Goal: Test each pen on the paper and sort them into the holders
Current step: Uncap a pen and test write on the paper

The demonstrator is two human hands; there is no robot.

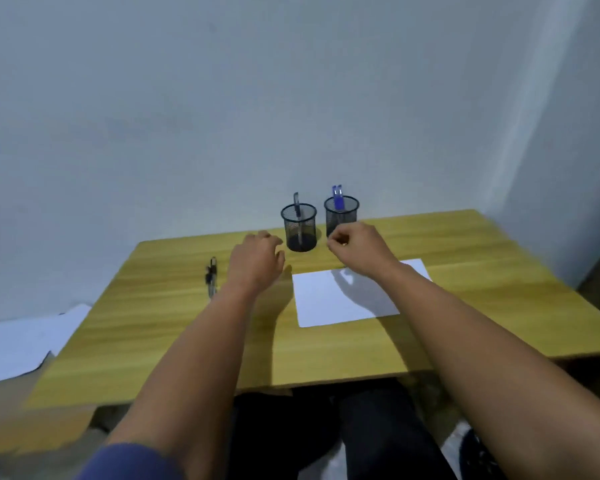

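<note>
Two black mesh holders stand at the back of the wooden table. The left holder [299,230] has one dark pen in it; the right holder [341,213] has blue pens sticking up. A white sheet of paper [347,303] lies in front of them. A few dark pens [211,277] lie on the table to the left. My left hand [257,261] hovers between those pens and the left holder, fingers relaxed and holding nothing. My right hand [355,245] is just in front of the right holder, fingers curled with nothing visible in them.
The table [174,327] ends at the wall behind the holders. White sheets [21,344] lie on a lower surface off the table's left edge. My dark-trousered legs [326,438] are under the near edge.
</note>
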